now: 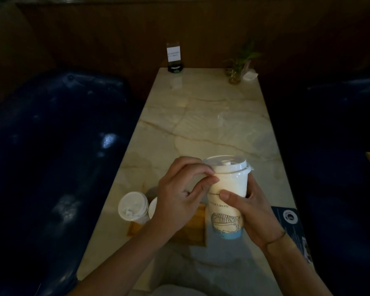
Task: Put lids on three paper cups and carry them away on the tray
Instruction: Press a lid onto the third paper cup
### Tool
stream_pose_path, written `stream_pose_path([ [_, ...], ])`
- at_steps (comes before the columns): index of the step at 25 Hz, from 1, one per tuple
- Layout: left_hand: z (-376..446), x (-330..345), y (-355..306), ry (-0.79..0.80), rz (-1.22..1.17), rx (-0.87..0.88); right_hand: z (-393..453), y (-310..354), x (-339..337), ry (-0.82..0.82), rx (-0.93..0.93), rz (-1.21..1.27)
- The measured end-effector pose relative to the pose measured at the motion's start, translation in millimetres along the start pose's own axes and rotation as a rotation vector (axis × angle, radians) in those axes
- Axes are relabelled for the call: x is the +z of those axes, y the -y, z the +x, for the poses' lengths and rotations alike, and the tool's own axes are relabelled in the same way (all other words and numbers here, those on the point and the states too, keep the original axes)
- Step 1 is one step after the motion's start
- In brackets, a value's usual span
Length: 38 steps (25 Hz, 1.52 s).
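My right hand [252, 212] grips a tall white paper cup [229, 189] with a printed drawing and a blue base, held just above the table. A clear plastic lid [225, 164] sits on its rim. My left hand [179, 197] pinches the lid's left edge with fingertips. A wooden tray [190, 233] lies under my hands. On its left end stands a lidded white cup [133, 207]. A second white cup [152, 207] beside it is mostly hidden behind my left hand.
The marble table [201, 124] runs away from me. At its far end stand a sign holder [174, 58], a small plant in a glass [235, 71] and a folded tissue [250, 74]. Dark blue seats [51, 146] flank both sides. A dark leaflet [291, 223] lies at the right edge.
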<state>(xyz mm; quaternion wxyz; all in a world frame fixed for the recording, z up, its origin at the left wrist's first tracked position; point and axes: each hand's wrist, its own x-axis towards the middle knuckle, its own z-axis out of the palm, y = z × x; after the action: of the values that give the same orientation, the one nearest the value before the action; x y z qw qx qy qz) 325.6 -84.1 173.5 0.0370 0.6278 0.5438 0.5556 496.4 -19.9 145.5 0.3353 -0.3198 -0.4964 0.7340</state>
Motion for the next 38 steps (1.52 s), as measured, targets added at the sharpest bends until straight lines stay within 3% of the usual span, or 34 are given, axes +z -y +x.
stream_pose_path([
  [6,19.4,-6.7,-6.1,0.132,-0.119,-0.179,3.7,4.1,-4.0,-0.078,-0.088,-0.124],
  [15,43.3,-9.4,-9.3,0.270,-0.106,-0.154,2.2,6.6,3.2,-0.102,-0.138,-0.185],
  [22,45.6,-6.5,-12.8,0.248,-0.094,-0.106,0.3,6.8,10.7,-0.186,-0.156,-0.374],
  [38,36.3,-1.5,-9.8,0.235,-0.173,-0.254,-2.5,7.4,13.7,-0.211,-0.135,-0.399],
])
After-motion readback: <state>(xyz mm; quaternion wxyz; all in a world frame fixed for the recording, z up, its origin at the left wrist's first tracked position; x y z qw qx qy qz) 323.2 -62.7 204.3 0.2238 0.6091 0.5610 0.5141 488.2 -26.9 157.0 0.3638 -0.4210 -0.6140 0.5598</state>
